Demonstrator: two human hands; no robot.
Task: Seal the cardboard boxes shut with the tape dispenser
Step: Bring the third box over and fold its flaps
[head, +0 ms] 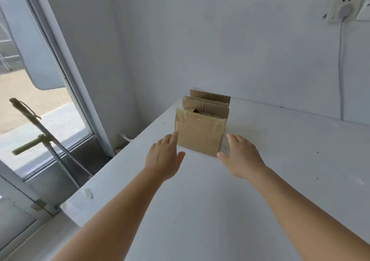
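Note:
A small brown cardboard box (201, 135) stands on the white table (220, 200) near its far left corner. Its top flaps stick up, and clear tape shows along the upper edge of its near face. My left hand (165, 158) is open with fingers together, its fingertips close to the box's lower left edge. Open as well, my right hand (241, 157) has its thumb near the box's lower right corner. Neither hand holds anything. No tape dispenser is in view.
A white wall runs behind the table, with a socket and plug (345, 8) at upper right and a cable hanging down. Left of the table's edge there is a window (40, 100) and a metal stand (52, 146).

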